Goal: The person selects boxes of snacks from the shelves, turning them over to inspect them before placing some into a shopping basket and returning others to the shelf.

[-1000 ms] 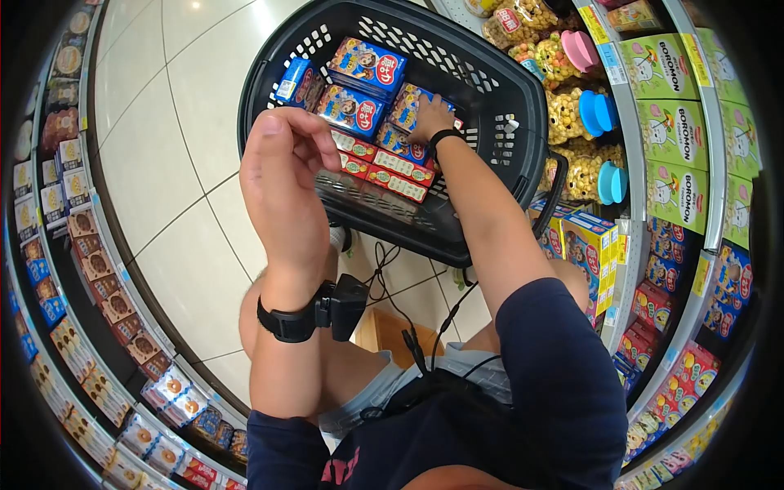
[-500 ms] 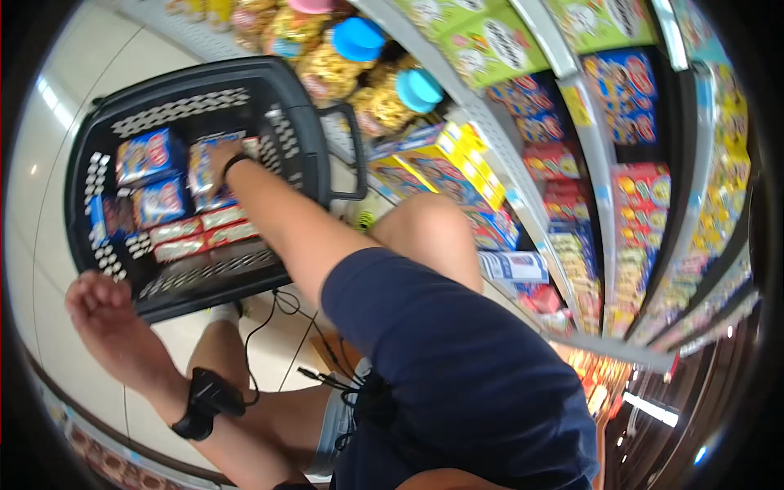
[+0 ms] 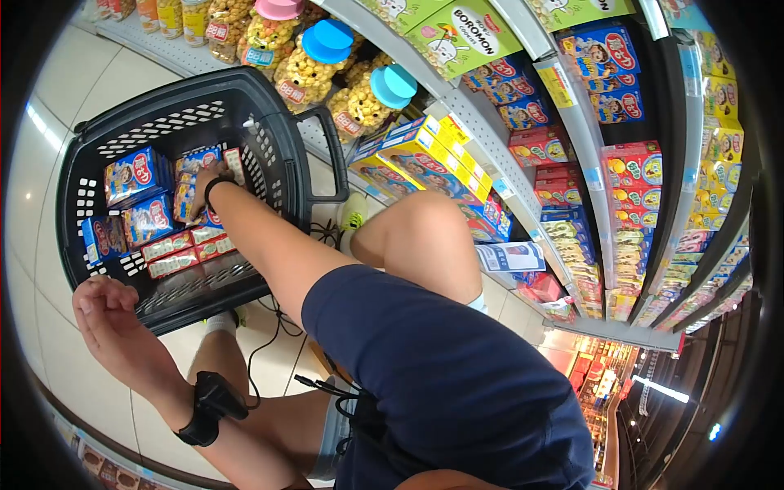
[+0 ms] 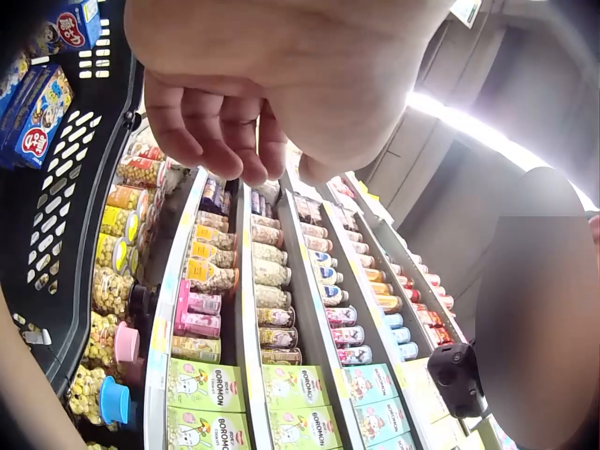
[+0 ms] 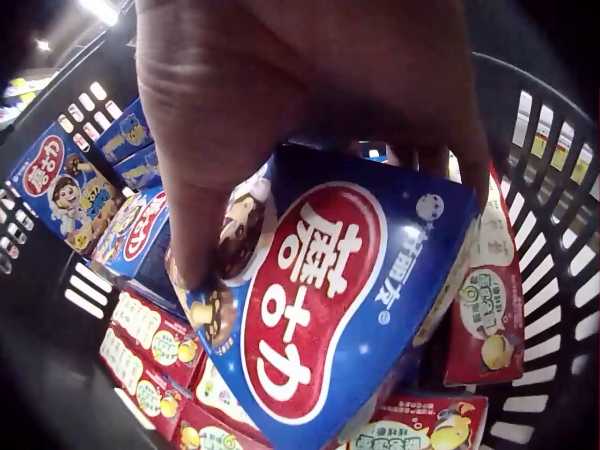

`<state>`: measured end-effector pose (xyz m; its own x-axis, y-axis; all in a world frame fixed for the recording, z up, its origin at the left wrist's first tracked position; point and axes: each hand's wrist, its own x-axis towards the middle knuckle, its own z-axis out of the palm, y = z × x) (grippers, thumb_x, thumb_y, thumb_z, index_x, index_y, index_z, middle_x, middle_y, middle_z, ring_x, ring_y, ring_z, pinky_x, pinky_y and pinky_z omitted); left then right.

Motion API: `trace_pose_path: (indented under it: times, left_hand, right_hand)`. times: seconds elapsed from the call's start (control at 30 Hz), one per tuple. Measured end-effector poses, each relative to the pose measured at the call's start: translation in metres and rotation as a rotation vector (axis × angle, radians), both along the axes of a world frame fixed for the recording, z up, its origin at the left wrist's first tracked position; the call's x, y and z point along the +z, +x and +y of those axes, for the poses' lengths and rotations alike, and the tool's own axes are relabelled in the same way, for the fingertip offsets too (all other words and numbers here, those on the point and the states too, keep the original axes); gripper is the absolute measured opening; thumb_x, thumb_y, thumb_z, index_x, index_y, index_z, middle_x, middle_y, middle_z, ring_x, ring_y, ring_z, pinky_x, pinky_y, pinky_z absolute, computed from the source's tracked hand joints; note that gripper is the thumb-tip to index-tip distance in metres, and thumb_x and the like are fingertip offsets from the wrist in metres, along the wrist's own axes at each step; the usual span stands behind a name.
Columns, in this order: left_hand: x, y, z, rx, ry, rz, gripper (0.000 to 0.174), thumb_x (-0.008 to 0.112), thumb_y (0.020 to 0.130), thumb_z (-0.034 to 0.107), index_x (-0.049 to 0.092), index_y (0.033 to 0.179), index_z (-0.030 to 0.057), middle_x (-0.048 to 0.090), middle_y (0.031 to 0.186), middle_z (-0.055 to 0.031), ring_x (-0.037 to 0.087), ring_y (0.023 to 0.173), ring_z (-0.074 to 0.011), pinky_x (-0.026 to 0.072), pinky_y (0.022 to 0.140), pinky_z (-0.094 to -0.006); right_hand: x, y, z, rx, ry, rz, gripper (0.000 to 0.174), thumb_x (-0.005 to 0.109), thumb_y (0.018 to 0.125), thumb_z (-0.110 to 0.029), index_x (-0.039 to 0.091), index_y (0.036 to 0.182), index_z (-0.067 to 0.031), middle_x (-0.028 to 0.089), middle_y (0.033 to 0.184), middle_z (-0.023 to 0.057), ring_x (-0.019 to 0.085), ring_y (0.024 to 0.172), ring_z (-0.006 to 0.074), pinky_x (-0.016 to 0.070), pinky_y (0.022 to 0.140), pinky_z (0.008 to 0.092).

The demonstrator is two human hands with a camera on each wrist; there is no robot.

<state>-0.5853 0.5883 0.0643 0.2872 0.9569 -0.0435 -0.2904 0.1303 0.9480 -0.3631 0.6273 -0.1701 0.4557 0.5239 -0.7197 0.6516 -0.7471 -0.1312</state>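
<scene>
In the head view my right hand [image 3: 211,181] reaches down into a black shopping basket [image 3: 287,155]. It grips a blue snack box [image 5: 319,300] with a red oval label, thumb on one side and fingers on the other. The box is tilted above red and white boxes [image 5: 155,333] on the basket's bottom. More blue boxes [image 3: 131,175] are stacked on the basket's left side. My left hand [image 3: 114,327] hangs outside the basket's near left corner, fingers loosely bent and holding nothing. Its bent fingers also show in the left wrist view.
Shelves run along the right, with green cookie boxes [image 3: 463,33] and red boxes. Lidded snack jars [image 3: 306,69] stand just beyond the basket, and yellow-and-blue boxes [image 3: 433,163] beside its handle [image 3: 347,155]. A black cable [image 3: 282,314] hangs by the legs.
The head view has swung right, so the basket sits further left and more shelving shows. The right hand stays in the basket with the blue box. The left hand no longer overlaps the basket's inside.
</scene>
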Motion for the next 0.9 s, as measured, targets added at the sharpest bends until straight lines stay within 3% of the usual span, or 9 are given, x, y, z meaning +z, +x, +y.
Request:
trace_pose_path:
  times: [0.13, 0.2, 0.3, 0.43, 0.6, 0.7, 0.73, 0.77, 0.9]
  left_hand:
    - [0.012, 0.015, -0.003, 0.062, 0.023, 0.017, 0.023, 0.045, 0.105, 0.021, 0.055, 0.099, 0.0017, 0.051, 0.082, -0.0050, 0.044, 0.074, -0.0121, 0.0392, 0.070, -0.0265]
    - [0.014, 0.020, -0.002, 0.077, 0.015, 0.025, 0.023, 0.046, 0.105, 0.021, 0.055, 0.099, 0.0017, 0.052, 0.084, -0.0049, 0.045, 0.074, -0.0114, 0.0392, 0.070, -0.0258]
    - [0.014, 0.029, 0.000, 0.079, -0.008, -0.012, 0.022, 0.047, 0.105, 0.021, 0.056, 0.100, 0.0020, 0.053, 0.086, -0.0044, 0.047, 0.076, -0.0103, 0.0396, 0.070, -0.0254]
    - [0.005, 0.044, 0.003, 0.035, 0.002, 0.037, 0.020, 0.051, 0.103, 0.023, 0.059, 0.103, 0.0042, 0.057, 0.091, -0.0028, 0.054, 0.086, -0.0095, 0.0447, 0.079, -0.0260]
    - [0.004, 0.075, -0.011, 0.115, 0.096, 0.156, 0.030, 0.054, 0.102, 0.030, 0.057, 0.117, 0.0043, 0.062, 0.120, -0.0092, 0.057, 0.115, -0.0185, 0.0458, 0.094, -0.0339]
    - [-0.024, 0.100, -0.024, -0.155, 0.253, 0.144, 0.041, 0.055, 0.100, 0.033, 0.052, 0.126, 0.0018, 0.058, 0.114, -0.0061, 0.058, 0.106, -0.0165, 0.0492, 0.087, -0.0300]
    - [-0.021, 0.110, -0.042, -0.238, 0.179, 0.118, 0.043, 0.061, 0.097, 0.031, 0.053, 0.127, 0.0014, 0.056, 0.117, -0.0092, 0.057, 0.108, -0.0188, 0.0472, 0.094, -0.0330]
    - [-0.025, 0.119, -0.059, -0.276, 0.372, 0.052, 0.046, 0.063, 0.096, 0.027, 0.049, 0.131, 0.0001, 0.051, 0.124, -0.0108, 0.053, 0.115, -0.0205, 0.0414, 0.103, -0.0350]
    - [0.019, 0.131, -0.133, -0.614, 0.320, -0.227, 0.076, 0.070, 0.091, 0.031, 0.027, 0.147, 0.0005, 0.041, 0.141, -0.0143, 0.045, 0.130, -0.0225, 0.0378, 0.109, -0.0370]
  right_hand:
    - [-0.022, -0.004, 0.005, 0.018, 0.137, -0.044, 0.126, 0.095, 0.045, -0.049, 0.035, 0.146, -0.0026, 0.048, 0.143, 0.0206, 0.046, 0.133, 0.0354, 0.0480, 0.097, 0.0493]
    - [-0.016, -0.003, 0.004, 0.157, 0.161, -0.026, 0.112, 0.094, 0.050, -0.041, 0.040, 0.139, 0.0006, 0.061, 0.130, 0.0169, 0.060, 0.120, 0.0300, 0.0511, 0.093, 0.0481]
    - [0.012, -0.006, 0.007, 0.240, 0.268, -0.087, 0.102, 0.092, 0.055, -0.039, 0.043, 0.134, 0.0026, 0.067, 0.118, 0.0142, 0.066, 0.110, 0.0275, 0.0552, 0.085, 0.0444]
    - [0.096, 0.005, -0.014, 0.273, 0.480, -0.062, 0.103, 0.093, 0.051, -0.047, 0.046, 0.127, 0.0054, 0.067, 0.114, 0.0187, 0.067, 0.107, 0.0308, 0.0565, 0.084, 0.0437]
    - [0.230, 0.040, -0.101, 0.133, 0.911, 0.126, 0.094, 0.091, 0.052, -0.053, 0.051, 0.112, 0.0084, 0.066, 0.107, 0.0254, 0.066, 0.100, 0.0367, 0.0536, 0.085, 0.0405]
    - [0.287, 0.059, -0.167, -0.005, 1.252, 0.249, 0.091, 0.091, 0.060, -0.046, 0.052, 0.125, 0.0037, 0.063, 0.115, 0.0187, 0.061, 0.109, 0.0281, 0.0498, 0.092, 0.0376]
    - [0.297, 0.068, -0.187, -0.049, 1.188, 0.324, 0.082, 0.090, 0.068, -0.034, 0.050, 0.130, 0.0004, 0.063, 0.119, 0.0142, 0.061, 0.112, 0.0243, 0.0499, 0.095, 0.0366]
    - [0.324, 0.065, -0.211, -0.112, 1.282, 0.784, 0.073, 0.085, 0.077, -0.023, 0.047, 0.135, -0.0012, 0.062, 0.124, 0.0117, 0.059, 0.117, 0.0203, 0.0495, 0.098, 0.0356]
    - [0.338, 0.061, -0.283, -0.347, 1.313, 0.929, 0.068, 0.080, 0.084, -0.016, 0.042, 0.139, -0.0016, 0.060, 0.129, 0.0097, 0.060, 0.114, 0.0181, 0.0490, 0.099, 0.0347]
